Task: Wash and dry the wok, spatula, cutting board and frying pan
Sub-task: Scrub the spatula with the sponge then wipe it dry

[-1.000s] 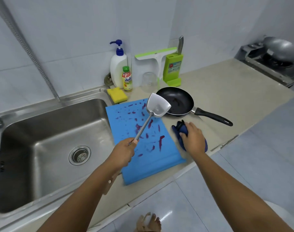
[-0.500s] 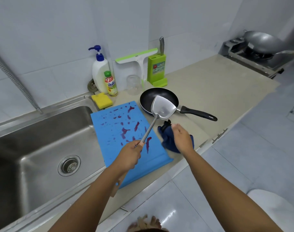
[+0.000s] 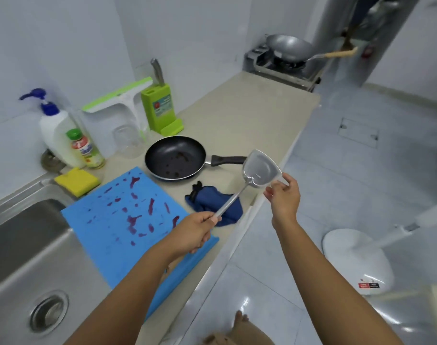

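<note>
Beside the sink (image 3: 25, 245), the cutting board (image 3: 128, 220) is lying flat on the counter, still carrying purple stains. Behind it the frying pan (image 3: 175, 158) is showing dark residue, so both are probably awaiting washing. The left hand (image 3: 195, 230) is gripping the handle of the spatula (image 3: 259, 170) with curled fingers, holding it up over a blue cloth (image 3: 212, 205), while the right hand (image 3: 284, 197) is pinching the blade's edge. The blade is looking clean, so this item seems nearly finished. The wok (image 3: 289, 47) is sitting on the far stove, its condition unclear.

text: none legible | bottle label (image 3: 86, 150): blurred | knife-block sticker (image 3: 162, 105): blurred
</note>
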